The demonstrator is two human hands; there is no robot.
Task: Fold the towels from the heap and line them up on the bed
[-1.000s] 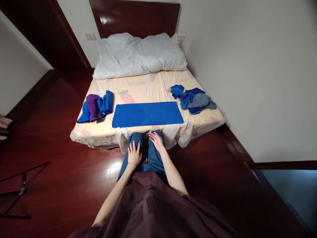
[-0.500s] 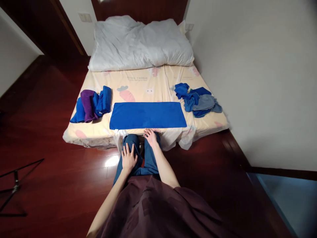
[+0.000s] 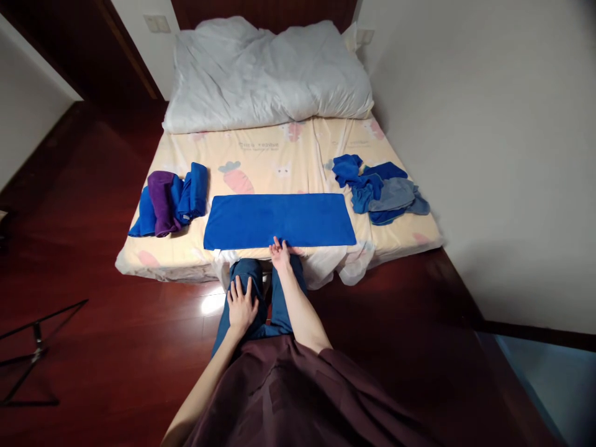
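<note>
A blue towel (image 3: 279,220) lies flat as a long rectangle near the front edge of the bed. My right hand (image 3: 280,254) is at the towel's near edge, its fingertips just over that edge, fingers slightly bent and apart, gripping nothing. On my left knee rests my left hand (image 3: 242,305), fingers spread over the blue trousers (image 3: 246,273). Left of the towel sit rolled or folded cloths, one purple (image 3: 162,202) and several blue (image 3: 198,189). To its right is a loose heap of crumpled blue and grey cloths (image 3: 388,195).
The bed (image 3: 261,149) has a yellow sheet with a carrot print. A bulky white quilt (image 3: 270,74) lies along the headboard (image 3: 279,12). A wall (image 3: 488,155) borders the right side. Black stand legs (image 3: 37,347) are on the dark red floor (image 3: 116,347) at left.
My right hand has moved slightly forward, from just short of the towel to its near edge. My left hand stays on the knee. The view has shifted a little.
</note>
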